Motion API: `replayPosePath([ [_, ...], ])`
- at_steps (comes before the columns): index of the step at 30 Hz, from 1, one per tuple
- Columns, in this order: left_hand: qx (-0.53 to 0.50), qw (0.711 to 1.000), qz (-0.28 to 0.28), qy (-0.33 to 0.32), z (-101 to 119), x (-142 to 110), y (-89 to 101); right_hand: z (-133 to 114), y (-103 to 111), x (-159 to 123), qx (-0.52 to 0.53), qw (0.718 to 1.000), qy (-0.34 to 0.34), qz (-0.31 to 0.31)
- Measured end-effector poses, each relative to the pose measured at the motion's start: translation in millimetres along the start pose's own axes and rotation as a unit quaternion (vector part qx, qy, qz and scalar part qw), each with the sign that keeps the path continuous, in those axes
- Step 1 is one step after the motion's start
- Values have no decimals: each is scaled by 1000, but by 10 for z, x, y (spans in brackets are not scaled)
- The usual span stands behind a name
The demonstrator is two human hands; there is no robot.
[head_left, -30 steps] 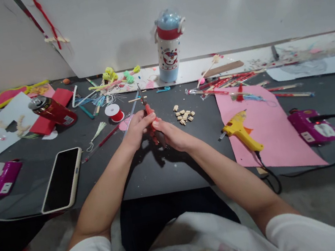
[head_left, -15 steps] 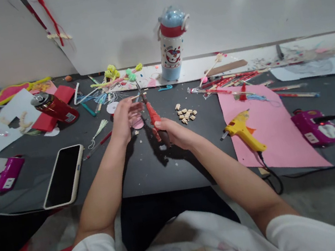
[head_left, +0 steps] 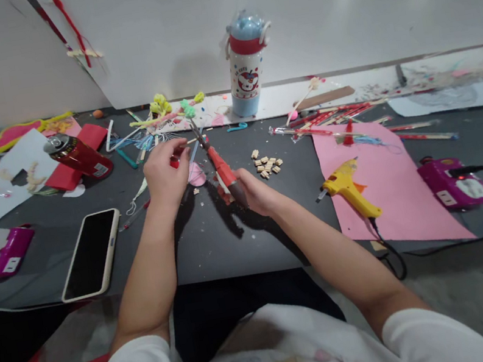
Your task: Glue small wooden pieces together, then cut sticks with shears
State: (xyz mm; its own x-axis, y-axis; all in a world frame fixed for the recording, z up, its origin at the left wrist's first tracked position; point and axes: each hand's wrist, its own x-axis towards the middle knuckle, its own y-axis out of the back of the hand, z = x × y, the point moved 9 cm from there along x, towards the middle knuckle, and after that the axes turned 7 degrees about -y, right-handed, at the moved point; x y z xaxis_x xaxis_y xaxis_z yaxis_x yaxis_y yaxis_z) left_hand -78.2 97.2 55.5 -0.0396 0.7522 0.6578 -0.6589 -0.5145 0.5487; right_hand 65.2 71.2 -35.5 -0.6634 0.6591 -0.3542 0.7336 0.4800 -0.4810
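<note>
My right hand [head_left: 258,191] is closed around the handles of a red-handled cutting tool [head_left: 222,170]. The tool's metal tip points up and to the left, above the dark table [head_left: 215,247]. My left hand [head_left: 165,175] is to the left of the tool, with its fingers curled onto a small red ribbon spool [head_left: 174,162]. A small pink paper piece [head_left: 197,176] lies between the two hands. A heap of several small wooden blocks [head_left: 267,165] lies just right of the tool.
A yellow glue gun [head_left: 347,188] lies on a pink sheet [head_left: 388,199] at the right, beside a purple device [head_left: 454,188] with a cable. A phone [head_left: 89,253], a red can [head_left: 78,156] and another purple device [head_left: 2,258] lie left. A water bottle [head_left: 246,66] stands at the back.
My left hand has let go of the tool and moved left onto the ribbon spool. My right hand keeps the tool and has tilted its tip further left.
</note>
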Motion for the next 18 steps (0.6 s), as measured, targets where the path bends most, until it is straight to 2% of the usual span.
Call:
replayPosePath([
  [6,-12,1000,16,9,-73,6,26,-9,-17,-13,-14,1000,14,-11],
  [11,-9,999,41,-9,-28,33,93,-23,-32,-24,-21,999,27,-27],
  [18,-3,999,36,4,-23,33,116,37,16,75,-22,997,57,-36],
])
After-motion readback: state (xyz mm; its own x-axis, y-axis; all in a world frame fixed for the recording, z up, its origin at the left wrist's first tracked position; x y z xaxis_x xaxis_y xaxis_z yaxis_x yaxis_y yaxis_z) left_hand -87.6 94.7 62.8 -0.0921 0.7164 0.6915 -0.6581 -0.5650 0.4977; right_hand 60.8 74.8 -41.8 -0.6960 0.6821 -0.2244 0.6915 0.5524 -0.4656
